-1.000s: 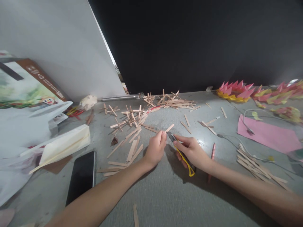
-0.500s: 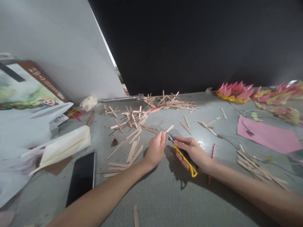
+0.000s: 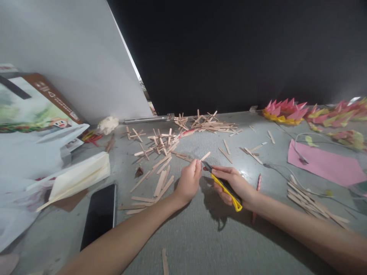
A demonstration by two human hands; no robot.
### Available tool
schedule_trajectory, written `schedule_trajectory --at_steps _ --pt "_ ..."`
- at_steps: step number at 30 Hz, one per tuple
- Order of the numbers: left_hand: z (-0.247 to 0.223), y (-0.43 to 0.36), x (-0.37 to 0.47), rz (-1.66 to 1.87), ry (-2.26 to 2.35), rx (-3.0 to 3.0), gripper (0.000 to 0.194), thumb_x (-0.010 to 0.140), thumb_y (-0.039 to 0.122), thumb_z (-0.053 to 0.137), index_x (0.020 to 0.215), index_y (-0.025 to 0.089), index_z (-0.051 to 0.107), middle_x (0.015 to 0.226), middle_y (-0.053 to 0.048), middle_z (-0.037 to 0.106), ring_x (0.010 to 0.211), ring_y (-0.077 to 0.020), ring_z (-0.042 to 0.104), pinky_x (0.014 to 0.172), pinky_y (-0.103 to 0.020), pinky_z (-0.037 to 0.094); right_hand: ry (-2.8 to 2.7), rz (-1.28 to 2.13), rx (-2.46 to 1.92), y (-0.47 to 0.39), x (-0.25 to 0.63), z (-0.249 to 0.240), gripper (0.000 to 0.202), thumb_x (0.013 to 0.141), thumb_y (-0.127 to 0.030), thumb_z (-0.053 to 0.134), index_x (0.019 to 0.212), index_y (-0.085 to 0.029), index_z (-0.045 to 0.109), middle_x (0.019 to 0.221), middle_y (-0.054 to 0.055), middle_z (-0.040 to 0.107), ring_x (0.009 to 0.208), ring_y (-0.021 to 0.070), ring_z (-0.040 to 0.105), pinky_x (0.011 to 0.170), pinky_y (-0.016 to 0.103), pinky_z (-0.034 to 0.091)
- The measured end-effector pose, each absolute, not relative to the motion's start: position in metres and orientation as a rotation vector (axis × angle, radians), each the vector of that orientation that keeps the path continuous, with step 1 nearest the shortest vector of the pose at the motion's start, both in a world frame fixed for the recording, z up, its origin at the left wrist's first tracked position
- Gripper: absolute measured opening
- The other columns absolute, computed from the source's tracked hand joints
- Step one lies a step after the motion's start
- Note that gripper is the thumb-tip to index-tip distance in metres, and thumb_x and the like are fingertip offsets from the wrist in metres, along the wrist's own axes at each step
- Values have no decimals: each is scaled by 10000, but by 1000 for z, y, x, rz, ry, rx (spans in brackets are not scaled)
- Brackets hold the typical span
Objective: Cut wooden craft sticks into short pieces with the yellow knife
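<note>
Pinched in my left hand (image 3: 188, 180) is a wooden craft stick (image 3: 205, 156), its free end pointing up and to the right. My right hand (image 3: 231, 184) is wrapped round a yellow and black utility knife (image 3: 226, 189). The knife's tip reaches the stick close to my left fingertips; whether it touches the wood I cannot tell. Left of my left hand, several loose craft sticks (image 3: 159, 184) lie on the grey tabletop (image 3: 189, 236). A red patterned pen-like stick (image 3: 258, 182) lies partly under my right forearm.
Piled craft sticks (image 3: 213, 126) lie at the back by a black panel (image 3: 237, 57). On the left are a phone (image 3: 99, 215) and a printed bag (image 3: 37, 103). Pink paper (image 3: 323, 162), a cable (image 3: 282, 173), more sticks (image 3: 311, 200) and a pink-yellow paper crown (image 3: 285, 111) are on the right.
My right hand and the knife have shifted slightly, the knife's tip going up and left toward the stick. My left hand has stayed in place.
</note>
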State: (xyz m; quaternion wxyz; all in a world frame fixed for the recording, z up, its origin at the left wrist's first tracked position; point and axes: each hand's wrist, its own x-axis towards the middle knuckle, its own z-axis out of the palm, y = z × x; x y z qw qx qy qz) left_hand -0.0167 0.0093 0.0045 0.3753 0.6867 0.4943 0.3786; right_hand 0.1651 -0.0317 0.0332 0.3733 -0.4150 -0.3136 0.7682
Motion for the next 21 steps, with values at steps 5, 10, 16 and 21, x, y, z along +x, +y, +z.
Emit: schedule_trajectory --at_steps 5,10,16,21 --pt "5 9 -16 959 1277 1765 482 1085 557 298 777 216 442 598 57 425 571 -126 402 593 -272 283 -855 1946 -1063 -32 166 29 393 909 -519 714 1101 -191 610 556 -51 601 292 108 452 278 210 339" --pt "6 9 -15 969 1299 1751 483 1075 566 317 745 222 396 595 60 408 569 -125 405 592 -272 286 -1135 1740 -1113 -38 160 25 510 957 -573 634 1292 -190 617 568 -60 615 329 130 527 310 215 397" --pt "7 8 -15 956 1292 1723 488 1073 568 314 740 222 403 575 62 422 550 -123 405 583 -274 292 -1354 1567 -1191 -43 159 21 448 990 -582 573 1232 -212 647 625 -52 636 403 147 608 373 230 474" --pt "8 8 -14 964 1299 1694 484 1067 570 323 739 224 405 563 67 407 536 -120 397 571 -272 291 -1350 1599 -1128 -39 162 21 461 997 -561 574 1272 -196 636 602 -64 624 382 135 583 363 220 452"
